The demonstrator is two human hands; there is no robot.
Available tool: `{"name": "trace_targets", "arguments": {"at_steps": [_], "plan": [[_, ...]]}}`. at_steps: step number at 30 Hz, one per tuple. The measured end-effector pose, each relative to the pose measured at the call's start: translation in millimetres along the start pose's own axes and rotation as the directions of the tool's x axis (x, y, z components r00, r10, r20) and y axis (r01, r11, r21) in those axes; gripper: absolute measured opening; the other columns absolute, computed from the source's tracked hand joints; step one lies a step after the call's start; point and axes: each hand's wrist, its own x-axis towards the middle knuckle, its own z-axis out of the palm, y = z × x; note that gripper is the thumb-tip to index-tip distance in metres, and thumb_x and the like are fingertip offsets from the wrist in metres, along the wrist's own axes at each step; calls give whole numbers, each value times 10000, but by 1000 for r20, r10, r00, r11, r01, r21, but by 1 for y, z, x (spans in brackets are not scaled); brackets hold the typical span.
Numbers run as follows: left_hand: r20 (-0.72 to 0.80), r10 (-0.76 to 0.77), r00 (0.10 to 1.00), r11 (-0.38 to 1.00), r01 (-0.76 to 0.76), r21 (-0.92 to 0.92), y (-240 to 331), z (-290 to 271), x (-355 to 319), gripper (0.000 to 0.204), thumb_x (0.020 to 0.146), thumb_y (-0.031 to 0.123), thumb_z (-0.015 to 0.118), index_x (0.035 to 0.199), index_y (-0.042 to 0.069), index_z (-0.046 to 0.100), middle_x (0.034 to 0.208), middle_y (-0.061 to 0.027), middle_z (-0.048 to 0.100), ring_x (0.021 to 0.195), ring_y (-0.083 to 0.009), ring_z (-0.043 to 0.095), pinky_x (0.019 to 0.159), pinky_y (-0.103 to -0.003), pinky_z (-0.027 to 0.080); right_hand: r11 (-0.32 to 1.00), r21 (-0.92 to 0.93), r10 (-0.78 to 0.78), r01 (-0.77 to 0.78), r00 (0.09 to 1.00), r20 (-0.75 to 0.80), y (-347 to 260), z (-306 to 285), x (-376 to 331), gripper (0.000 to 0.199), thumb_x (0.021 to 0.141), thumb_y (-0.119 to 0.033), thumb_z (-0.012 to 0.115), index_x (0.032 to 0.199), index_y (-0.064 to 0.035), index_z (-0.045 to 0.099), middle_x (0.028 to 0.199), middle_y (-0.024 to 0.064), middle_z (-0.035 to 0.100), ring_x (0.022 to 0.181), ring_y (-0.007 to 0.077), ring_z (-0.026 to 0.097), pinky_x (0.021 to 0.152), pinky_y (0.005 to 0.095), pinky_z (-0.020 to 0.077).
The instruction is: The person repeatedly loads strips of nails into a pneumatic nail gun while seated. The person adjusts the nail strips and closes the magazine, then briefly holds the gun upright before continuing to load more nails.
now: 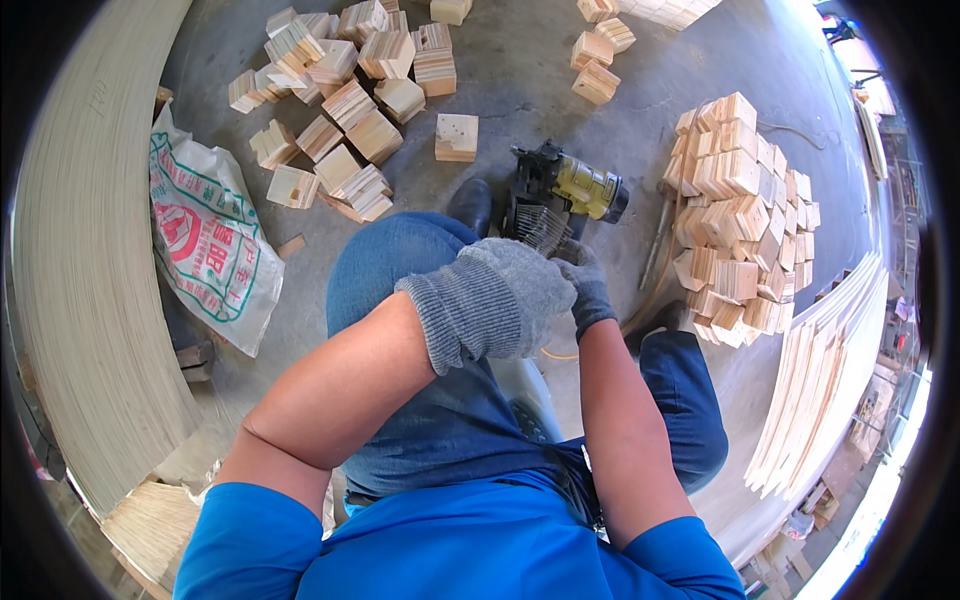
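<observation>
Both my hands wear grey knit gloves and meet in front of my knees. My left hand (510, 298) shows its back, with its fingers curled in toward the other hand. My right hand (586, 284) is closed, its fingertips bent at the lower edge of a bundle of thin metal nails (541, 229). Whatever lies between the two hands is hidden by the gloves. Just beyond them a yellow and black nail gun (580, 187) rests near the floor, the nails against its near side. A wood block (457, 137) lies past the gun.
Loose plywood blocks (372, 135) are scattered at the far left, and a stacked pile of blocks (735, 225) stands at right. A white printed sack (215, 235) lies beside a tall plywood stack (90, 260). Thin sheets (815, 375) lean at right. An orange hose (645, 302) crosses the floor.
</observation>
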Motion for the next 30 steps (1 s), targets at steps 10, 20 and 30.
{"name": "trace_targets", "arguments": {"at_steps": [10, 20, 30], "plan": [[46, -20, 999, 1000, 21, -23, 4, -7, 1, 207, 890, 299, 672, 1006, 135, 727, 916, -139, 730, 911, -340, 720, 824, -459, 572, 1000, -23, 7, -7, 1000, 0, -1, 0, -2, 525, 827, -27, 793, 1307, 42, 594, 1166, 145, 721, 1033, 220, 693, 915, 336, 560], [21, 13, 1000, 999, -12, -36, 4, -5, 2, 216, 914, 314, 647, 1012, 145, 739, 916, -133, 731, 897, -338, 717, 820, -456, 566, 1000, -4, -21, 21, 1000, 23, 16, -5, 8, 504, 839, -35, 777, 1308, 29, 606, 1140, 119, 731, 1018, 206, 693, 915, 335, 554], [-6, -10, 1000, 1000, 10, -13, 4, -2, 3, 215, 934, 297, 625, 1030, 151, 750, 928, -137, 727, 886, -339, 711, 806, -448, 566, 999, -41, -18, 19, 999, 28, 17, -5, 7, 531, 840, -76, 774, 1328, 33, 594, 1178, 135, 723, 1064, 223, 688, 951, 345, 540]]}}
